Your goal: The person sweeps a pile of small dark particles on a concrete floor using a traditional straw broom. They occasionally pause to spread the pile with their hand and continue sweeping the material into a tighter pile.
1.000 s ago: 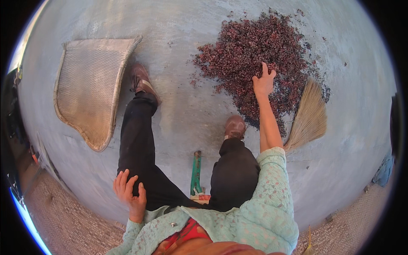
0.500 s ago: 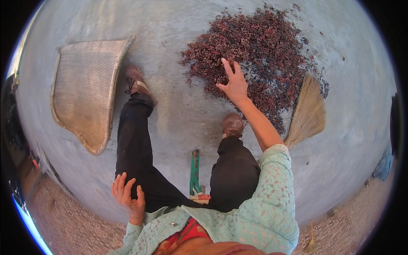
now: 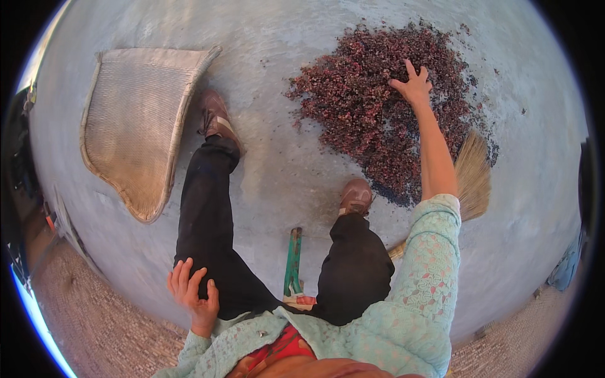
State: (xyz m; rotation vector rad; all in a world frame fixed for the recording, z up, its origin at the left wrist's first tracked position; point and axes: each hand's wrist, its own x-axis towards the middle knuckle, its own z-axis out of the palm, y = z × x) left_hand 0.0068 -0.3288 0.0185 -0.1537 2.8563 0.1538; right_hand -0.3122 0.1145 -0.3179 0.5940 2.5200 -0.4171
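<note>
A spread heap of small dark-red husks mixed with black seeds [image 3: 353, 94] lies on the concrete at the far right. Over its upper right part reaches my right hand [image 3: 414, 87], fingers spread and pointing away from me, at or just above the husks. I cannot tell whether the fingertips touch them, and no object shows in the hand. My left hand [image 3: 195, 299] rests beside my left thigh with its fingers apart, holding nothing. Next to the heap lies a straw broom [image 3: 476, 179], partly covered by my right arm.
A woven winnowing basket [image 3: 138, 120] lies on the left, beside my left shoe [image 3: 217, 116]. My right shoe [image 3: 356, 195] is close to the heap's near edge. Between my legs stands a green metal piece [image 3: 293, 261]. Blue cloth [image 3: 565, 261] sits at the far right edge.
My right hand has moved farther away and to the right, from the heap's left part to its upper right. My left hand keeps its place; the whole view has shifted slightly.
</note>
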